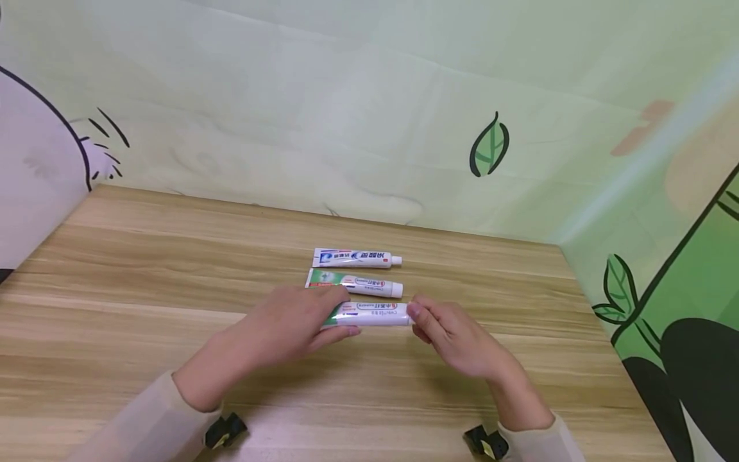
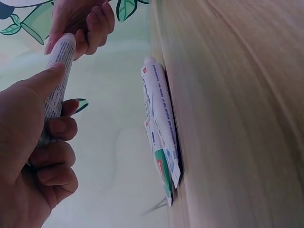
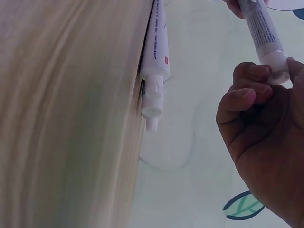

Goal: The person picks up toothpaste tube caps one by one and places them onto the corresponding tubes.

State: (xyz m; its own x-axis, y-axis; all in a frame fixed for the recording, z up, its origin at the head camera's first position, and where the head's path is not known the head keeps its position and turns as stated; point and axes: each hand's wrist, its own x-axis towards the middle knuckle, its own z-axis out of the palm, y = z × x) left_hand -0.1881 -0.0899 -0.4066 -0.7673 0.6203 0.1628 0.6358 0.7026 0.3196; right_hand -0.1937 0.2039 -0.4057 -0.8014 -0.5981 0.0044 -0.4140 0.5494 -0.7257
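Observation:
My left hand (image 1: pixel 294 317) grips a white toothpaste tube (image 1: pixel 375 314) with a green tail end, holding it above the table. In the left wrist view the thumb lies along the tube (image 2: pixel 59 85) and the fingers curl round it. At its other end my right hand (image 1: pixel 462 337) pinches the white cap (image 3: pixel 275 64) between thumb and fingers. Beyond the held tube lie a green-and-white toothpaste tube (image 1: pixel 372 285) and a white-and-blue one (image 1: pixel 352 258), caps to the right. Another white tube (image 2: pixel 159 99) lies nearer on the table, seen in the wrist views and hidden in the head view.
The wood-grain table (image 1: pixel 144 276) meets a pale green printed backdrop (image 1: pixel 346 115) along its far edge. Printed leaves and dark shapes cover the right side of the backdrop. Black devices (image 1: pixel 225 431) sit at both sleeve cuffs.

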